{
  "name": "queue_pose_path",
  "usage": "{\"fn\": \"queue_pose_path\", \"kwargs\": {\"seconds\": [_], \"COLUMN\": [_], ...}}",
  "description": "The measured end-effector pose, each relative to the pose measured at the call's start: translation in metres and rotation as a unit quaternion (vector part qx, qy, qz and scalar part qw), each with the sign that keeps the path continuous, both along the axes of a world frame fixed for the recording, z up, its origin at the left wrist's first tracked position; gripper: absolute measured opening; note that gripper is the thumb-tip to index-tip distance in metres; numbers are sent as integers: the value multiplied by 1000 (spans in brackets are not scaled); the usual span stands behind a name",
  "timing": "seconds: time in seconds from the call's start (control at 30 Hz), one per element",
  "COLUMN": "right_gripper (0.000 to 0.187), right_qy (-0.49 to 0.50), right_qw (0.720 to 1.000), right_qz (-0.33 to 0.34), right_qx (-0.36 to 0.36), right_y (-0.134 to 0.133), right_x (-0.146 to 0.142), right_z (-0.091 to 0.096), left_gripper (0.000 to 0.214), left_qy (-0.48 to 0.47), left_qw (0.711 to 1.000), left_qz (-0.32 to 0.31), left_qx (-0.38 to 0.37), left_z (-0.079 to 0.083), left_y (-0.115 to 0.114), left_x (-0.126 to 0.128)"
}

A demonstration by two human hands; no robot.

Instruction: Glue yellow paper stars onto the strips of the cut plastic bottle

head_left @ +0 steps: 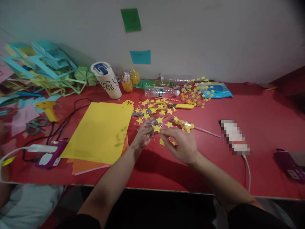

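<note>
My left hand (145, 136) is closed around a clear plastic piece (149, 122) that carries yellow paper stars. My right hand (181, 143) is beside it, fingers pinched at a yellow star (156, 128) on that plastic; another star (162, 142) shows under its fingers. More loose yellow stars (154, 109) lie scattered on the red table (262, 108) just beyond both hands. A yellow glue gun (184, 125) lies right behind my right hand.
A yellow paper sheet (102, 130) over orange sheets lies left of my hands. A plastic bottle (160, 92), a cup (107, 79), a star garland (195, 90), paper constructions (43, 66), scissors (35, 125), a second glue gun (49, 109) and a power strip (49, 157) are around.
</note>
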State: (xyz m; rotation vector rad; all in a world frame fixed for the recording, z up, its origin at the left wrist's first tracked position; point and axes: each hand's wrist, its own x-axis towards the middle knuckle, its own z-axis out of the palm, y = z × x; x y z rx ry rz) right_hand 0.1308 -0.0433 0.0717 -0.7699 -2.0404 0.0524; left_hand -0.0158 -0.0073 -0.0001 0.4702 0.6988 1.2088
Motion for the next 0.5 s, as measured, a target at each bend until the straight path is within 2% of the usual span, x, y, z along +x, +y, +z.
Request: {"fn": "queue_pose_path", "kwargs": {"seconds": [0.3, 0.5], "right_gripper": [13, 9], "right_qy": [-17, -25], "right_qw": [999, 995], "right_qz": [-7, -43], "right_qx": [44, 86], "right_y": [1, 0], "right_x": [1, 4], "right_z": [3, 8], "left_gripper": [56, 49], "left_qy": [-2, 1], "left_qw": [1000, 999], "left_qz": [8, 4], "left_qx": [-20, -36], "left_z": [2, -4], "left_y": [-2, -1], "left_x": [-1, -5]}}
